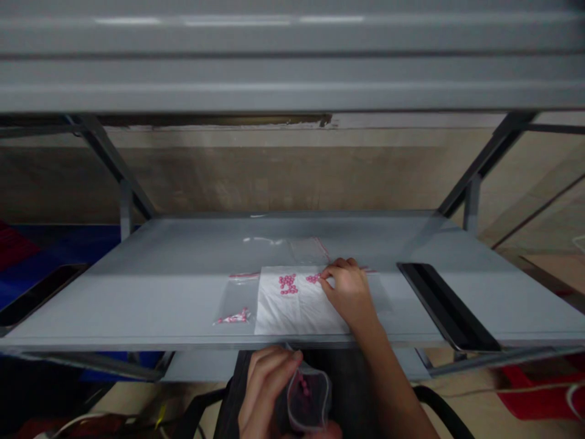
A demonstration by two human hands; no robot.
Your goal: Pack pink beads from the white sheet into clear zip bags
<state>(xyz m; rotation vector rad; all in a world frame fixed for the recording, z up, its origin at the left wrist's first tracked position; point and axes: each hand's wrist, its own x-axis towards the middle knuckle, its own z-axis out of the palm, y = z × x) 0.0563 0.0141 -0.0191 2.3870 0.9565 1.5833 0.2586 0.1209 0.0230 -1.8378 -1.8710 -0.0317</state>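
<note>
A white tissue [283,311] lies on the grey table, with a block of small round pink beads [287,283] on its left half. To their right sits a smaller group of pink beads [313,278]. My right hand [350,292] reaches over the tissue, thumb and forefinger pinched at the right end of this smaller group, on what looks like one bead. Below the table's front edge, my left hand [269,390] grips a clear plastic bag [311,402] with its mouth gaping upward. Pink beads show inside the bag.
A clear zip bag [234,299] holding pink-and-white pieces lies left of the tissue. Another clear zip bag [308,249] lies behind it. A dark tablet-like slab [448,305] rests at right, and a dark phone-like one [39,296] at left. A grey shelf [292,79] overhangs.
</note>
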